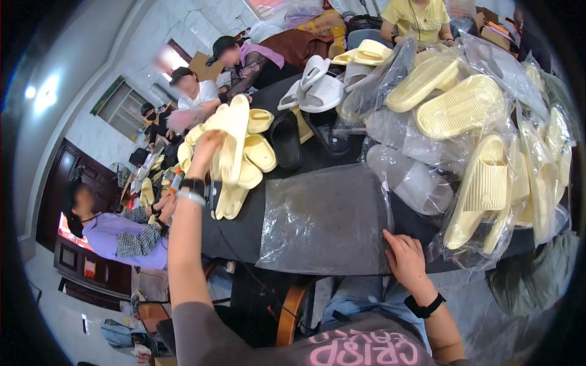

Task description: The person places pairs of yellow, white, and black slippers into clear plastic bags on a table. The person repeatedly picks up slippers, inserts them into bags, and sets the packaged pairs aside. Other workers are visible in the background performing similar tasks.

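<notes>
My left hand (209, 147) reaches out to the left, its fingers closed on a pale yellow slipper (235, 137) held upright above a heap of similar slippers. Just behind the raised slipper are a loose yellow slipper (260, 152) and others in the heap. In front of me lies a flat clear plastic bag (323, 219) on the dark table. My right hand (406, 259) rests at the bag's right edge, fingers stretched out and nothing visibly gripped.
Yellow slippers in clear bags (482, 183) pile up on the right, with bagged grey slippers (409, 177) beside them. Black slippers (285, 141) and white slippers (320, 91) stand at the back. A co-worker in purple (125, 238) works on the left; several other people sit along the far side.
</notes>
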`<action>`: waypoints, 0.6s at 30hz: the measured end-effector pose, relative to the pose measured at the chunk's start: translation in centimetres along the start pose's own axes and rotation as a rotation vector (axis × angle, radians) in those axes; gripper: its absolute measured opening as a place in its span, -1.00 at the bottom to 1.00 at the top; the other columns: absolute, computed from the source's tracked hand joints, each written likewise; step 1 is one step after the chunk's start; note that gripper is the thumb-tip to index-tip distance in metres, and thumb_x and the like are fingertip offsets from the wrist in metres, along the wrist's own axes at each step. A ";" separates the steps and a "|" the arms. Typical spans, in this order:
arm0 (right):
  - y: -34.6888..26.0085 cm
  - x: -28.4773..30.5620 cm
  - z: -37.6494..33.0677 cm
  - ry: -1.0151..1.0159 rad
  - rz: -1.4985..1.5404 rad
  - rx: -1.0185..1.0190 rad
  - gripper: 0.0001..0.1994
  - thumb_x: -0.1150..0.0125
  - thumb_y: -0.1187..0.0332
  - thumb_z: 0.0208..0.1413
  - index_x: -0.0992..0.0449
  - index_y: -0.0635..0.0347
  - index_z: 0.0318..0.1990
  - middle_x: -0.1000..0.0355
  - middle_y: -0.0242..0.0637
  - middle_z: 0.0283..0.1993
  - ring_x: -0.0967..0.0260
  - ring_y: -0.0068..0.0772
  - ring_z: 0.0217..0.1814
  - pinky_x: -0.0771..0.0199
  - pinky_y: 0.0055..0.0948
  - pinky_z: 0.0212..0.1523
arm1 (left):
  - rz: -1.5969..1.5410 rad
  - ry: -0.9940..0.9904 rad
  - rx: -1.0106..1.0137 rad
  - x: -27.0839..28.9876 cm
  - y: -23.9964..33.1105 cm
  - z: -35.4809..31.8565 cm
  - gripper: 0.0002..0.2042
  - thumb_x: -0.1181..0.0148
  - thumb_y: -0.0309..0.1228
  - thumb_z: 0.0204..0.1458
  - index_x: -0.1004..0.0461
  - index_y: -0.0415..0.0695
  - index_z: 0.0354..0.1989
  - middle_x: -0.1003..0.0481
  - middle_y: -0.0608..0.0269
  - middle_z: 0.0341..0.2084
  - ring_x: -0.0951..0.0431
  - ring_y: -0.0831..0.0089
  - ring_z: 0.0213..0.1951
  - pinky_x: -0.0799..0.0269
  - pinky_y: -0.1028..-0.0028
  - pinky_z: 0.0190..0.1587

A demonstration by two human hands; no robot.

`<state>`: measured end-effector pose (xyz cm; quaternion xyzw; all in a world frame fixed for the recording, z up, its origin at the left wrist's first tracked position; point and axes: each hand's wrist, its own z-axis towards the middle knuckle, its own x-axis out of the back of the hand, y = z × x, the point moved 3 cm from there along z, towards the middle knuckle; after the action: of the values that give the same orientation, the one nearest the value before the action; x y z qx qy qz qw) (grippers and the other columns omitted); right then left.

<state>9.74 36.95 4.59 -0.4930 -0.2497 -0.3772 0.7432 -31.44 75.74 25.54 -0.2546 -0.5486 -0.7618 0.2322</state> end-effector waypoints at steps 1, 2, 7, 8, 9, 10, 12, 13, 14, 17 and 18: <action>0.1 0.0 0.0 0.009 0.005 -0.002 -0.49 -0.22 0.45 0.04 -0.37 0.09 0.21 -0.48 -0.30 -0.06 -0.39 -0.28 0.06 -0.31 -0.25 0.04 | -0.056 0.050 -0.080 -1.2 0.4 1.7 -0.62 -0.14 -0.49 0.02 -0.43 -0.39 0.03 -0.55 0.13 -0.22 -0.53 0.40 -0.16 -0.43 0.49 -0.10; 0.1 0.0 0.1 0.017 0.012 -0.002 -0.50 -0.22 0.45 0.03 -0.38 0.09 0.20 -0.48 -0.30 -0.06 -0.39 -0.28 0.05 -0.31 -0.25 0.04 | 0.046 0.152 -0.081 -1.8 0.5 2.8 -0.56 -0.20 -0.44 0.02 -0.41 -0.40 0.07 -0.52 0.05 -0.09 -0.53 0.33 -0.09 -0.41 0.45 -0.01; -1.2 0.3 0.3 0.032 0.017 0.036 -0.54 -0.24 0.46 0.01 -0.44 0.07 0.13 -0.48 -0.35 -0.03 -0.39 -0.30 0.06 -0.32 -0.27 0.05 | 0.350 0.275 -0.293 -6.2 -3.1 2.8 -0.52 -0.23 -0.39 0.00 -0.37 -0.36 0.09 -0.32 -0.26 0.14 -0.14 -0.11 0.32 -0.07 0.19 0.34; -0.3 0.4 0.1 0.040 -0.018 0.001 -0.56 -0.24 0.45 0.01 -0.46 0.06 0.11 -0.48 -0.37 -0.02 -0.39 -0.31 0.06 -0.32 -0.27 0.05 | 0.480 0.094 -0.332 -11.8 0.1 0.9 -0.51 -0.23 -0.39 0.02 -0.34 -0.36 0.12 -0.22 -0.23 0.25 -0.11 -0.08 0.35 -0.04 0.19 0.36; -0.4 0.4 0.1 0.042 -0.014 0.007 -0.58 -0.24 0.45 0.01 -0.48 0.05 0.09 -0.49 -0.38 -0.01 -0.39 -0.32 0.07 -0.32 -0.27 0.05 | 0.304 0.037 -0.481 -13.2 -0.2 -2.2 -0.51 -0.22 -0.38 0.06 -0.32 -0.34 0.15 -0.14 -0.22 0.32 -0.08 -0.06 0.37 -0.01 0.20 0.38; -0.1 0.3 0.1 0.033 -0.009 -0.002 -0.63 -0.23 0.42 0.02 -0.51 0.03 0.04 -0.48 -0.42 0.02 -0.39 -0.33 0.08 -0.32 -0.28 0.05 | 0.118 -0.149 -0.392 -15.8 0.6 -5.6 -0.49 -0.24 -0.34 0.08 -0.32 -0.32 0.16 -0.05 -0.18 0.37 -0.05 -0.04 0.39 0.02 0.24 0.39; -0.1 -0.3 0.1 0.021 -0.018 0.034 -0.65 -0.23 0.40 0.02 -0.53 0.01 0.02 -0.47 -0.43 0.03 -0.38 -0.33 0.09 -0.32 -0.28 0.05 | 0.262 -0.411 -0.510 -17.3 2.6 -14.3 -0.46 -0.25 -0.30 0.08 -0.31 -0.24 0.22 -0.05 -0.10 0.39 -0.02 -0.03 0.41 0.10 0.11 0.41; -0.2 -0.5 -0.1 0.010 -0.028 0.053 -0.66 -0.23 0.40 0.02 -0.53 0.00 0.01 -0.47 -0.43 0.03 -0.38 -0.33 0.10 -0.32 -0.29 0.05 | 0.374 -0.505 -0.515 -17.8 2.8 -18.7 -0.42 -0.23 -0.25 0.11 -0.26 -0.17 0.29 -0.07 -0.04 0.39 0.04 0.02 0.43 0.16 0.10 0.42; -0.3 -0.7 -0.2 0.000 -0.025 0.059 -0.66 -0.22 0.40 0.01 -0.54 -0.01 0.01 -0.47 -0.44 0.04 -0.37 -0.33 0.11 -0.31 -0.28 0.05 | 0.437 -0.579 -0.442 -18.3 2.7 -22.8 -0.44 -0.18 -0.19 0.14 -0.27 -0.13 0.30 -0.07 -0.02 0.39 0.05 -0.04 0.43 0.24 -0.01 0.42; -0.1 -0.6 -0.2 0.003 -0.038 0.051 -0.66 -0.22 0.40 0.00 -0.55 -0.02 -0.01 -0.45 -0.44 0.05 -0.36 -0.31 0.12 -0.30 -0.26 0.07 | 0.516 -0.603 -0.297 -19.6 4.3 -29.4 -0.44 -0.06 -0.08 0.18 -0.27 -0.10 0.30 -0.09 -0.05 0.37 0.05 -0.08 0.42 0.29 -0.19 0.37; -0.1 -0.7 -0.2 0.002 -0.038 0.053 -0.66 -0.21 0.40 -0.01 -0.55 -0.02 -0.02 -0.45 -0.44 0.06 -0.36 -0.31 0.12 -0.30 -0.26 0.07 | 0.539 -0.547 -0.286 -19.9 3.8 -30.4 -0.44 -0.06 -0.08 0.19 -0.26 -0.09 0.31 -0.10 -0.06 0.37 0.04 -0.09 0.41 0.29 -0.21 0.36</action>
<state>9.27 36.93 4.06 -0.4676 -0.2682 -0.3852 0.7490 -17.91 47.09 7.35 -0.6120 -0.3924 -0.6466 0.2312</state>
